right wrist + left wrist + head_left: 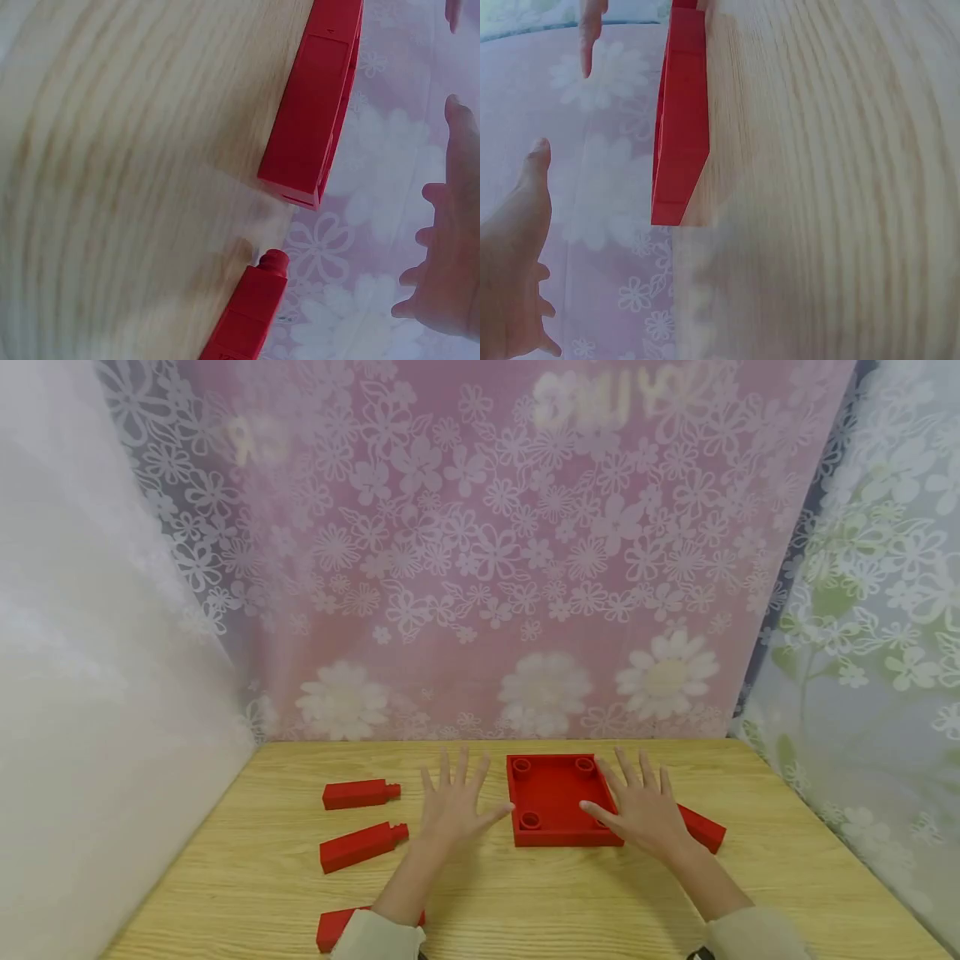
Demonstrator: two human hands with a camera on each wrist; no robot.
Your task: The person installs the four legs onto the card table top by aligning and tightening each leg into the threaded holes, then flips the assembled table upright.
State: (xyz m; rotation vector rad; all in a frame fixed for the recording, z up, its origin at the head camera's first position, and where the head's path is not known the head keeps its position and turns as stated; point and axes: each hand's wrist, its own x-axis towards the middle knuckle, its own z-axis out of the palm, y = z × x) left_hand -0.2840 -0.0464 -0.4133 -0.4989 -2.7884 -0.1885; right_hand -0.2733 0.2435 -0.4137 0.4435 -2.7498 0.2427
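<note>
A red square tray-like piece (pixel 557 839) lies on the wooden table, with a round socket in each corner; the near right one is partly covered by the right hand. My left hand (pixel 450 810) is held above the table just left of it, fingers spread and holding nothing. Over its right edge hovers my right hand (pixel 647 814), fingers also spread. Beyond that hand lies a red block-shaped leg (pixel 702 829), whose knobbed end (pixel 273 262) shows in the right wrist view. Two more red legs lie at the left, one farther back (pixel 355 794) and one nearer (pixel 358 847).
Another red leg (pixel 333 930) lies near the front left, partly hidden under the left sleeve (pixel 378 937). A pink flowered curtain (pixel 480 568) hangs behind the table (pixel 547 902), with pale sheets at both sides.
</note>
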